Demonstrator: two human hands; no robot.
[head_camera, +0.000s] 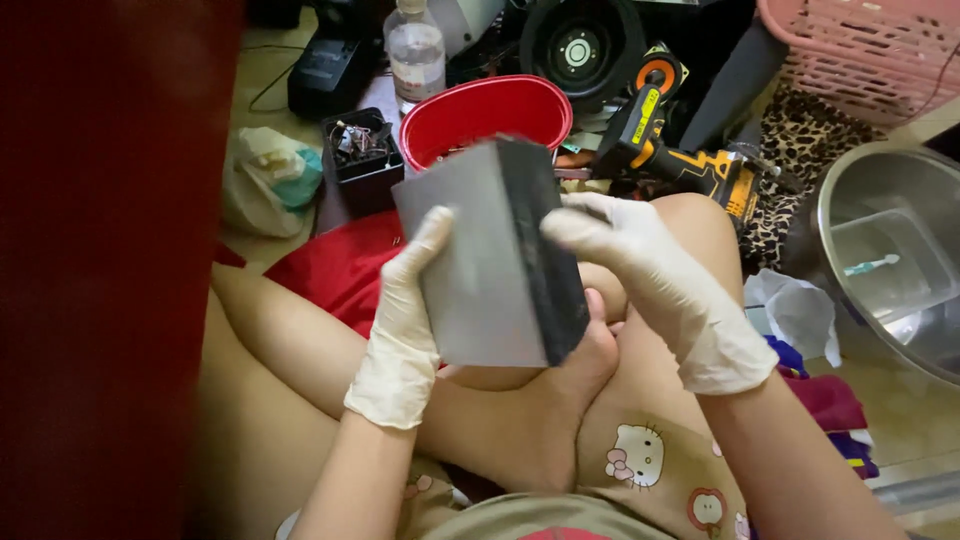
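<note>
I sit cross-legged on the floor and hold a grey rectangular block (480, 260) with a dark side face above my lap. My left hand (405, 320), in a pale rubber glove, grips the block's left edge from behind, thumb on the grey face. My right hand (650, 275), also gloved, rests its fingers against the dark right side near the top. The block tilts slightly, its top toward the red bowl.
A red plastic bowl (485, 115) stands just beyond the block. A yellow-black power drill (680, 150), a plastic bottle (415, 50), a small black tray of parts (360, 150), a pink basket (870, 50) and a steel basin (890, 250) surround me. A red blurred surface (100, 270) fills the left.
</note>
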